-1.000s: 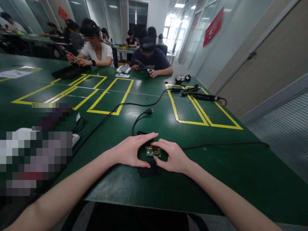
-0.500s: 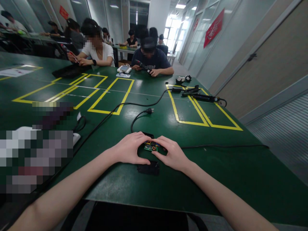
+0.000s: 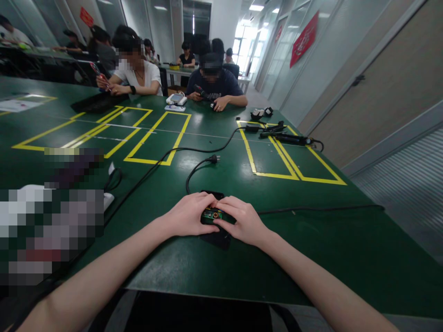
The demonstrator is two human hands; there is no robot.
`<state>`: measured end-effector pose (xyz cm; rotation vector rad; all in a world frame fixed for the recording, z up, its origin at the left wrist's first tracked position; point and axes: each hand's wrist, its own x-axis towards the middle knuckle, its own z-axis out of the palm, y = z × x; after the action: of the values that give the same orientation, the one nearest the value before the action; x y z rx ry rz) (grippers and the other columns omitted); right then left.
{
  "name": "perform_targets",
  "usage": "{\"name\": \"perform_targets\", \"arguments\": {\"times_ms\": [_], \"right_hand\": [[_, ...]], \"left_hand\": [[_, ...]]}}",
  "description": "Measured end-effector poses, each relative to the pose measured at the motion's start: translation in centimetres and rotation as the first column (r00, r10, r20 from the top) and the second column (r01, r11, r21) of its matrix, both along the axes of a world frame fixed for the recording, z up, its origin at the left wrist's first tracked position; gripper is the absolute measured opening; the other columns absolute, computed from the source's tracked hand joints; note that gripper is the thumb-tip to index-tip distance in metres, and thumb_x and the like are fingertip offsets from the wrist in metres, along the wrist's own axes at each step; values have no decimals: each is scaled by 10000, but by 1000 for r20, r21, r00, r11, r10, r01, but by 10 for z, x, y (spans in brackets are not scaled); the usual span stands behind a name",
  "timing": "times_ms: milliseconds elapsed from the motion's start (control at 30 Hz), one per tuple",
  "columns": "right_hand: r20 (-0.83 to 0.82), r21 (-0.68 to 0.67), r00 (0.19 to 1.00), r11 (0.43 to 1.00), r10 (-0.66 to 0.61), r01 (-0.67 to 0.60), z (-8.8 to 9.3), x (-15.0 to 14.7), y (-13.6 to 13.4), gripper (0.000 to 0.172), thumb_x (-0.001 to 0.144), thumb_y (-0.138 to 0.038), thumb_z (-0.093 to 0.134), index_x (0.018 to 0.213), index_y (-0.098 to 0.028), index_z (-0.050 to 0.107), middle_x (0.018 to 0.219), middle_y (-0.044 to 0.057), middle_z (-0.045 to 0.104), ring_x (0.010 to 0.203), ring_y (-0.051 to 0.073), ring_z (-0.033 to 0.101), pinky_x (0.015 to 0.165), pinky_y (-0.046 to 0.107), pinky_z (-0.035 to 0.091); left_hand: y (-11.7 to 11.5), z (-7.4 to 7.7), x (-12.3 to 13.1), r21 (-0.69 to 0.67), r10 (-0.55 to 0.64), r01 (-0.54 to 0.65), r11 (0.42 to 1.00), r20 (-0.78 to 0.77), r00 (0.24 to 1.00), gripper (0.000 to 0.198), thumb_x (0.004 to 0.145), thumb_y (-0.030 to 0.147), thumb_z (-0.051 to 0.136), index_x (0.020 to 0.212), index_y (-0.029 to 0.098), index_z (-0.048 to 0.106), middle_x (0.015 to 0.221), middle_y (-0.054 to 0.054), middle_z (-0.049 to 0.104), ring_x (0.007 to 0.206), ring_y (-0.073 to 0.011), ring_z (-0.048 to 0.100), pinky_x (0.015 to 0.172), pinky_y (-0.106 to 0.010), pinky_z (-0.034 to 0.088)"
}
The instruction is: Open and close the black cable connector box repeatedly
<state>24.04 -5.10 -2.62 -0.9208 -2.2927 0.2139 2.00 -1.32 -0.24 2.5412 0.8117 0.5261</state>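
Note:
A small green circuit board point(image 3: 211, 214) with round copper coils sits between my two hands, near the front edge of the green table point(image 3: 214, 175). My left hand point(image 3: 188, 216) curls round its left side, fingers closed on it. My right hand point(image 3: 242, 221) grips its right side. Under the board lies a black casing half point(image 3: 218, 239); another black casing part point(image 3: 212, 194) shows just beyond my fingers. A black cable with a plug point(image 3: 213, 159) runs from that part.
Yellow tape rectangles point(image 3: 157, 136) mark the table. A long black cord point(image 3: 321, 209) runs off to the right. Black tools and adapters point(image 3: 287, 137) lie at the far right. Two people point(image 3: 216, 85) sit working at the far side. A blurred patch covers things at my left.
My hands have closed in tighter round the board and brought it down over the black casing half; the gap between my fingers has shrunk.

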Motion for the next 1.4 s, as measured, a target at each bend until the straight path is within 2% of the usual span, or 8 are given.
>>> {"name": "perform_targets", "arguments": {"times_ms": [267, 433, 633, 767, 1000, 1100, 1200, 1400], "right_hand": [[103, -52, 993, 997, -56, 61, 8, 3, 2, 285, 933, -236, 702, 1217, -207, 703, 1305, 140, 671, 1150, 266, 690, 857, 378, 628], [75, -145, 995, 987, -65, 75, 7, 10, 8, 280, 907, -239, 730, 1186, -219, 729, 1316, 118, 664, 1106, 262, 715, 908, 405, 620], [-21, -225, 999, 974, -28, 23, 6, 15, 11, 333, 912, -312, 739, 1234, -228, 718, 1281, 108, 679, 1116, 252, 710, 963, 402, 596], [-59, -246, 998, 969, -5, -10, 7, 13, 10, 446, 855, -313, 788, 1282, -230, 688, 1265, 99, 688, 1105, 248, 711, 965, 396, 591], [-22, -234, 995, 968, -99, 91, 6, 16, 12, 378, 868, -302, 772, 1237, -244, 710, 1160, 73, 712, 1002, 223, 721, 860, 357, 601], [-4, -226, 993, 967, -122, 118, 6, 15, 12, 373, 874, -311, 765, 1234, -228, 713, 1144, 74, 712, 984, 222, 722, 847, 353, 600], [-4, -221, 990, 966, -142, 138, 4, 14, 12, 362, 885, -313, 751, 1236, -231, 711, 1156, 76, 716, 1021, 230, 719, 879, 363, 597], [-30, -195, 985, 968, -167, 158, 5, 18, 12, 436, 930, -390, 705, 1339, -247, 651, 1277, 100, 655, 1034, 233, 703, 888, 384, 599]], "left_hand": [[-1, -2, 1, -40, 77, -76, 996, 5, 997, 452, 761, 375, 873, 1061, 226, 569, 1036, -34, 703, 918, -253, 703, 764, -327, 525], [-1, -3, 3, -120, 118, -110, 987, 55, 992, 481, 790, 336, 847, 1174, 239, 575, 1114, -34, 727, 976, -266, 727, 792, -346, 542], [3, -6, 4, 43, 124, -129, 991, 118, 985, 355, 785, 257, 812, 1074, 216, 609, 1110, -48, 725, 1075, -278, 666, 985, -442, 508], [7, -6, 1, 70, 147, -157, 985, 124, 981, 292, 796, 252, 786, 1014, 214, 595, 1054, -51, 695, 1028, -271, 636, 889, -418, 535], [12, -5, -8, 56, 140, -151, 987, 162, 977, 118, 899, 277, 659, 994, 226, 609, 1091, -53, 636, 1034, -241, 644, 865, -372, 548], [13, -6, -10, 34, 153, -158, 987, 133, 979, 62, 916, 257, 614, 965, 220, 613, 1066, -43, 631, 911, -199, 656, 787, -331, 540], [15, -7, -11, 17, 153, -155, 988, 93, 984, 55, 920, 252, 599, 947, 211, 624, 985, -28, 638, 804, -172, 641, 697, -295, 508], [20, -7, -13, 35, 179, -181, 983, 57, 982, 132, 974, 304, 570, 997, 206, 656, 917, -26, 685, 825, -195, 661, 722, -301, 514]]}}
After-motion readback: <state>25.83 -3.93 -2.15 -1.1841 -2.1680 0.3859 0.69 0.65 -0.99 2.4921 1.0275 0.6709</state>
